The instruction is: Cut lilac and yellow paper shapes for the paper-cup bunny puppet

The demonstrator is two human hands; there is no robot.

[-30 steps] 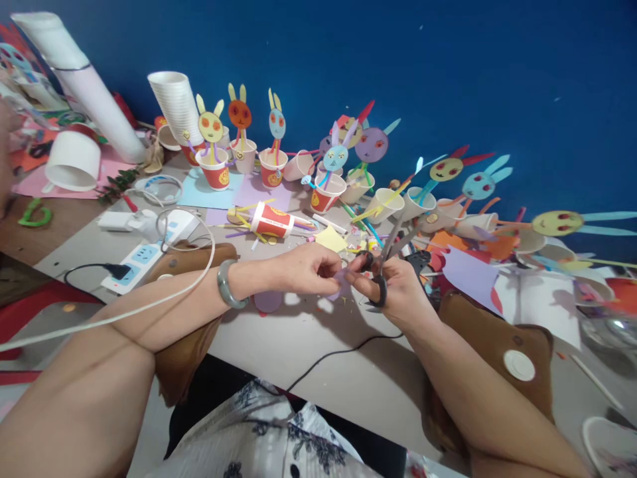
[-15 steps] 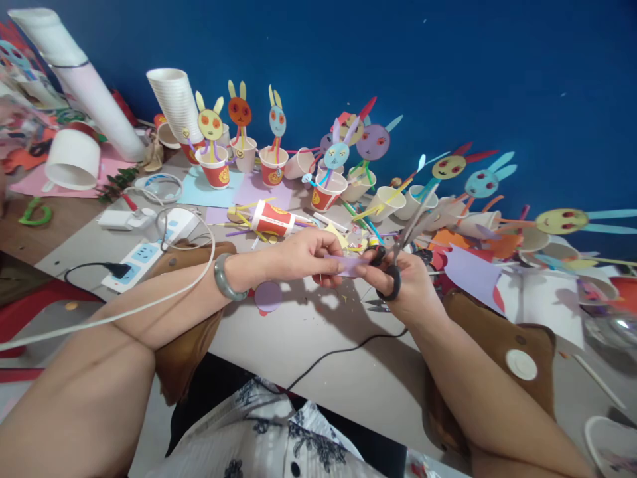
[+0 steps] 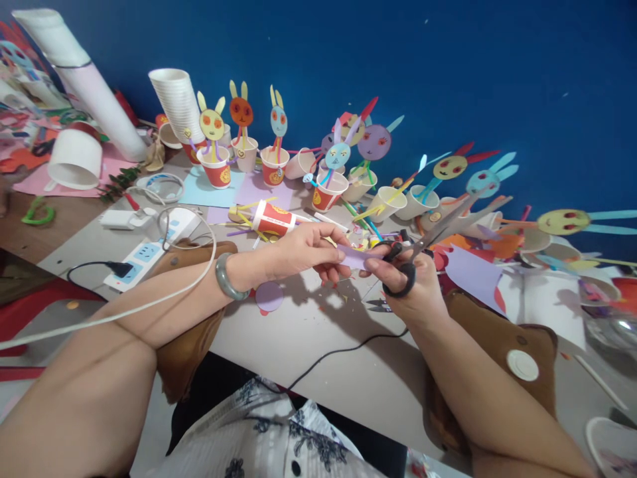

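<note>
Between my hands is a small strip of purple paper, held above the table. My left hand pinches its left end between thumb and fingers. My right hand has black-handled scissors looped on it, their blades parted and pointing up and to the right, away from the paper. The right thumb and fingertips also touch the strip's right end. Below my left wrist, a purple paper disc lies on the table with a bit of red under its edge.
Paper cups with rabbit-faced figures, such as a red cup, line the blue wall. A red cup lies on its side. Left are a power strip and a white cable. A black cord crosses the table; small pointed snips lie nearby.
The scissors have tipped over to the right, their blades now spread further apart. More of the purple strip shows between my hands, and my right hand has shifted slightly right.
</note>
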